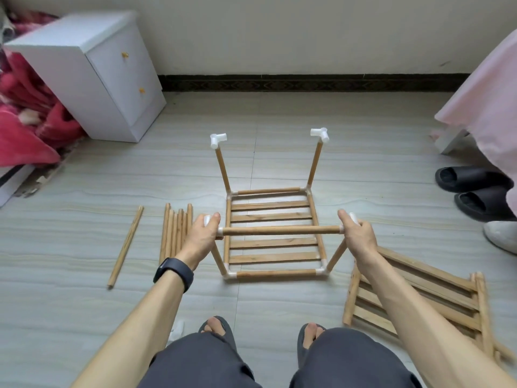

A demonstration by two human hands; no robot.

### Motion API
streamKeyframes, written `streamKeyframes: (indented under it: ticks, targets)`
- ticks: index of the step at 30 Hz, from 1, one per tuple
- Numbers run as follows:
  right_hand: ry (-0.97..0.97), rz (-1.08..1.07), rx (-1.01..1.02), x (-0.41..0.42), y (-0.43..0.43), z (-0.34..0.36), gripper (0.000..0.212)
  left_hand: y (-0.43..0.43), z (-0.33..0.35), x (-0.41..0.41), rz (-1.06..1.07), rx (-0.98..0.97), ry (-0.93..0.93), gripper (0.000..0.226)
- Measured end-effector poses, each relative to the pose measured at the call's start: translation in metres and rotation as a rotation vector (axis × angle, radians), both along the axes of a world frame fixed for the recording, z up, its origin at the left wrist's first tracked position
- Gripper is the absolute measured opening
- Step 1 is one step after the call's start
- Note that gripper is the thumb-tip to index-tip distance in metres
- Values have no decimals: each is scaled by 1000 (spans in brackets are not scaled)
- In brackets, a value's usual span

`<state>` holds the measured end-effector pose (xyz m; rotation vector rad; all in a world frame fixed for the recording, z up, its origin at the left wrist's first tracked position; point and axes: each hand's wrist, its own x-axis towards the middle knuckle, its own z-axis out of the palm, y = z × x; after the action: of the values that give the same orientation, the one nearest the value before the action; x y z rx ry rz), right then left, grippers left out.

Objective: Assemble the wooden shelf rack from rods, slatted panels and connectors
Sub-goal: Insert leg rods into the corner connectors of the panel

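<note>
On the tiled floor, at twelve o'clock from the person's knees, I see the half-built rack [275,273]. It has a square base of rods joined by white corner pieces, with a slatted panel [271,218] lying inside it. From the two far corners, uprights lean toward eleven and one o'clock. One is capped by the far-left connector [217,140], the other by the far-right connector [319,134].

Across the near side, raised above the base, a cross rod [281,230] runs level from nine to three o'clock. The left hand [202,236] is curled round the near-left connector [207,219] at the rod's nine o'clock end, thumb on top. The right hand [356,233] wraps the near-right connector [353,218] at the three o'clock end in the same way. Both connectors sit on slanting near uprights that rise from the base's near corners (the wrists hide much of them from me). A black watch [173,273] is on the left wrist.

At nine o'clock from the rack, just beside the left hand, lies a bundle of loose rods [174,233]. Farther out that way a single rod [126,246] lies apart. At four o'clock, under the right forearm, spare slatted panels [419,301] lie stacked. A white cabinet [84,79] stands at ten o'clock by the wall, and black slippers [472,180] sit at two o'clock.
</note>
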<state>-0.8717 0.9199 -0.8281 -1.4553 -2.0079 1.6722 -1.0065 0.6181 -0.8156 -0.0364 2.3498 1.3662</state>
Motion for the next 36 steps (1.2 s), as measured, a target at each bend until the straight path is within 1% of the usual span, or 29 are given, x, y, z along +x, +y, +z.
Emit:
streamKeyframes:
  ticks: [3,4,5,6,8,10,12,14,16,17,19,21,22,23,25,26,28,30,32,34,36]
  targets:
    - [-21,-189,-71,15,-25,5,108,0,6,7,8,-29,-16,48]
    - [-17,-230,-119,21,-34,5,121,1,6,8,15,-29,-22,48]
    - [19,-253,-207,25,-40,3,128,2,5,10,29,-27,-30,49]
    - [78,-245,-308,27,-47,3,127,4,3,10,39,-32,-40,52]
    - [185,-133,-503,19,-65,13,112,9,4,11,32,-65,-67,56]
    - [214,11,-534,-2,-84,20,98,19,9,12,-27,-75,-105,56]
    - [233,72,-505,-31,-93,12,88,29,14,13,-163,-78,-164,63]
    - [204,30,-421,-56,-92,9,66,38,22,13,-339,-103,-192,69]
    - [148,13,-242,-73,-73,11,50,42,31,6,-468,-150,-82,66]
    - [124,21,-150,-80,-61,16,42,43,36,-1,-474,-173,9,62]
    - [92,91,-46,-90,-29,25,31,42,47,-22,-359,-224,220,53]
    - [43,214,24,-96,1,31,23,35,52,-50,-229,-386,452,52]
    - [3,271,105,-99,15,31,18,29,49,-64,-202,-481,524,55]
    - [-39,322,212,-101,27,33,15,23,44,-75,-193,-549,548,57]
    - [-129,390,398,-100,40,39,24,14,28,-86,-203,-597,461,55]
    - [-161,411,433,-98,42,40,28,13,18,-83,-217,-568,389,53]
    - [-227,467,477,-91,32,41,36,16,2,-72,-225,-436,272,45]
    - [-274,511,560,-79,12,36,48,23,-4,-60,-198,-326,253,37]
    - [-252,468,654,-68,-2,26,60,30,-5,-51,-178,-306,256,35]
    - [-192,442,742,-65,-5,16,62,35,-2,-42,-181,-302,206,36]
    - [-176,447,764,-73,6,13,61,39,1,-31,-216,-289,164,37]
